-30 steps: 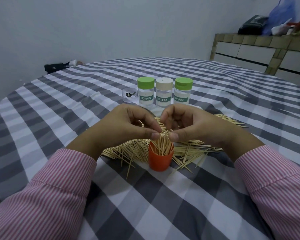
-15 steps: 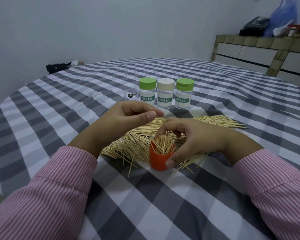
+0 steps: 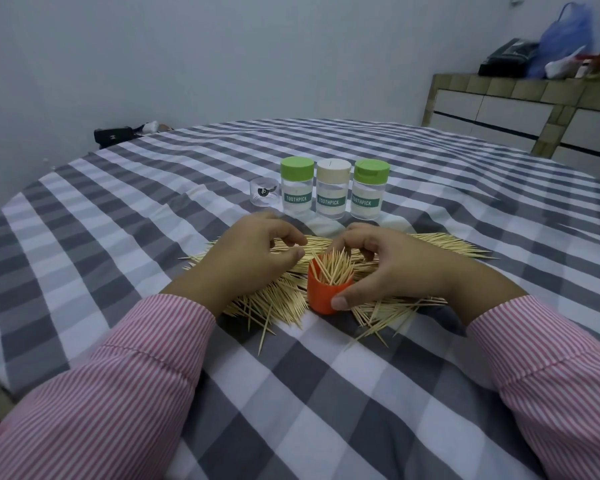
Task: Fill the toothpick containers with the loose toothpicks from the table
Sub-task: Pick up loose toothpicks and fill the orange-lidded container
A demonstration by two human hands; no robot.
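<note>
the right hand (image 3: 388, 268) is gripping the light orange cup (image 3: 326, 296) low on its wall, steadying it, while the left hand (image 3: 253, 251), fingers loosely curled and seemingly empty, is hovering over the thin, snappable toothpicks (image 3: 281, 303), best pinched mid-length.

1. "TOOTHPICK" in white capitals on a green band, on the left green-lidded jar (image 3: 297, 192).
2. "TOOTHPICK" again on a green band, on the middle cream-lidded jar (image 3: 332, 190).
3. "TOOTHPICK" once more on a green band, slightly slanted, on the right green-lidded jar (image 3: 369, 190).
4. Small dark round logo on the clear cup (image 3: 264, 196) just left of the jars; too small to read.
5. Pale mark, possibly a letter, on the black bag (image 3: 113, 136) at the far table edge; not legible.
</note>
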